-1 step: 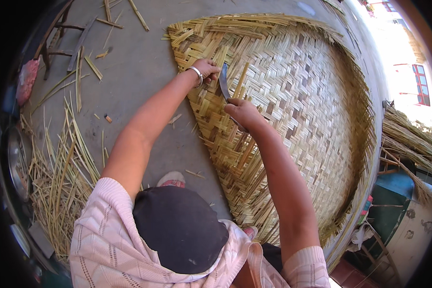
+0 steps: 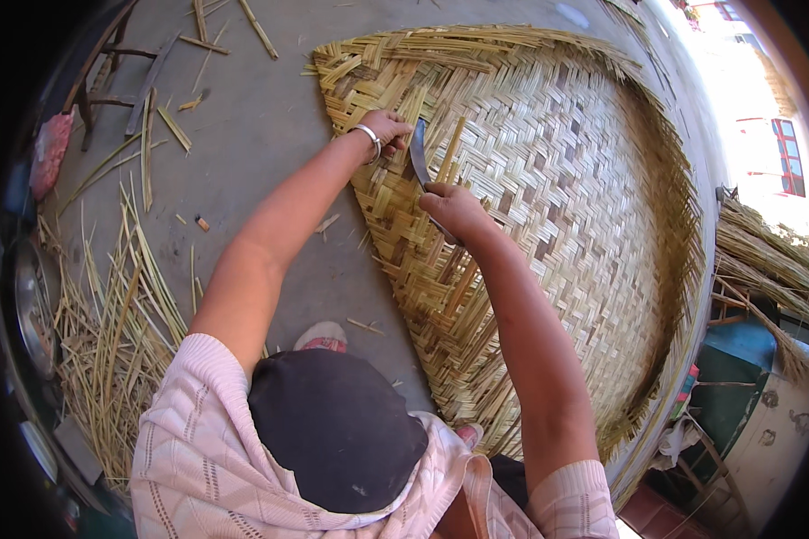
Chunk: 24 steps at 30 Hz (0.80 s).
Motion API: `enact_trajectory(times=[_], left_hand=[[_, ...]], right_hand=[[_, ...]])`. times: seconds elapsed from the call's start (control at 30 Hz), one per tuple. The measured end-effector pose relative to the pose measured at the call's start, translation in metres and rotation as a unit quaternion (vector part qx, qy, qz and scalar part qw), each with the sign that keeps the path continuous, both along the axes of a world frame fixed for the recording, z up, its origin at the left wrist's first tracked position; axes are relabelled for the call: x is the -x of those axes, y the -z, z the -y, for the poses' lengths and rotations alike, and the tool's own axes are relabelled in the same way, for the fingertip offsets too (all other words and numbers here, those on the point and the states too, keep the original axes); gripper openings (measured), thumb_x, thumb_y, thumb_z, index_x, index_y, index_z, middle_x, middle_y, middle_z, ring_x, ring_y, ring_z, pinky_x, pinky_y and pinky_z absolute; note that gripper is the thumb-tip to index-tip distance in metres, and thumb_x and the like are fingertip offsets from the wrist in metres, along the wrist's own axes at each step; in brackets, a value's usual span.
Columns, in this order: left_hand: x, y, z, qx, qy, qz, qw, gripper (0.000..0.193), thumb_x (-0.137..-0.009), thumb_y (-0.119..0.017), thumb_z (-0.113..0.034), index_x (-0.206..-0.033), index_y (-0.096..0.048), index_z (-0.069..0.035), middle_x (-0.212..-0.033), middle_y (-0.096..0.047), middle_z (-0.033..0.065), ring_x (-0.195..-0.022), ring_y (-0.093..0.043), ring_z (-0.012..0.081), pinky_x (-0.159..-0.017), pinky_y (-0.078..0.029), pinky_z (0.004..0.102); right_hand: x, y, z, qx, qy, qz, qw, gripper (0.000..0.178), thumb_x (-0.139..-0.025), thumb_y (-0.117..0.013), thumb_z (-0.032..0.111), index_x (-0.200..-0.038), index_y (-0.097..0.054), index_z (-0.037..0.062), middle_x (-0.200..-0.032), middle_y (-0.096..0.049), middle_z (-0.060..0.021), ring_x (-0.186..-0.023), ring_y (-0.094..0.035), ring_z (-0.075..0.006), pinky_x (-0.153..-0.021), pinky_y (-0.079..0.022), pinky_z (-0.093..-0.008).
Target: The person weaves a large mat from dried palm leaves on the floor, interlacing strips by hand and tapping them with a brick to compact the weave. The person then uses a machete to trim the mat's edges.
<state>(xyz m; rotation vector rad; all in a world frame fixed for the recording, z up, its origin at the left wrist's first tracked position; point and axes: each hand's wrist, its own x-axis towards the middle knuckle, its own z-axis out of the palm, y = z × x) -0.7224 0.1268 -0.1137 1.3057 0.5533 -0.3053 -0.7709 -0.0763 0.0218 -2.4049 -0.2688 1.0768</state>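
A large woven mat of split-cane strips (image 2: pixel 557 198) spreads before me, its far and right borders turned up with loose ends. My right hand (image 2: pixel 454 212) is closed around the handle of a curved-blade knife (image 2: pixel 419 154); most of the handle is hidden in the fist. The dark blade points away from me, just above the weave. At the mat's left edge, my left hand (image 2: pixel 387 135), with a silver bangle at the wrist, pinches a pale cane strip (image 2: pixel 414 104) close to the blade. Short strip ends (image 2: pixel 454 148) stick up right of the knife.
Loose cane strips (image 2: pixel 108 359) lie heaped on the grey floor (image 2: pixel 279 117) at left. A wooden frame (image 2: pixel 99 94) and a pink bag (image 2: pixel 52 154) stand at far left. Cane bundles (image 2: pixel 764 256) and a green box (image 2: pixel 733 382) are at right. My shoe (image 2: pixel 322 337) touches the floor by the mat.
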Motion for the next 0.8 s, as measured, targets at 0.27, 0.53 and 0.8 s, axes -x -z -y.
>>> enact_trajectory(times=[0.27, 0.53, 0.8], left_hand=[[-0.025, -0.011, 0.018, -0.101, -0.028, -0.093, 0.99, 0.036, -0.081, -0.081, -0.037, -0.086, -0.063, -0.006, -0.066, -0.059, 0.0039, -0.045, -0.054, 0.0139, -0.037, -0.038, 0.0317], [-0.021, -0.02, 0.011, -0.073, -0.017, -0.137, 0.988, 0.02, -0.08, -0.077, -0.021, -0.086, -0.063, -0.007, -0.06, -0.056, 0.0039, -0.041, -0.048, 0.0156, -0.037, -0.041, 0.0318], [-0.043, -0.028, 0.022, -0.296, 0.079, -0.166, 0.937, 0.028, -0.084, -0.074, -0.029, -0.087, -0.065, -0.003, -0.065, -0.068, 0.0081, -0.047, -0.062, 0.0174, -0.041, -0.045, 0.0361]], right_hand=[[0.018, 0.009, -0.025, 0.137, -0.047, 0.092, 0.985, 0.047, -0.09, -0.057, 0.037, -0.129, -0.06, 0.0116, -0.119, -0.068, -0.0156, -0.112, -0.064, -0.0334, -0.095, -0.051, -0.0443], [0.024, 0.007, -0.027, 0.14, -0.03, 0.086, 0.986, 0.045, -0.09, -0.058, 0.038, -0.128, -0.06, 0.0142, -0.119, -0.068, -0.0147, -0.112, -0.065, -0.0324, -0.095, -0.051, -0.0449], [0.025, 0.007, -0.029, 0.15, -0.034, 0.091, 0.984, 0.047, -0.09, -0.059, 0.039, -0.131, -0.058, 0.0147, -0.119, -0.068, -0.0143, -0.113, -0.065, -0.0313, -0.094, -0.052, -0.0439]])
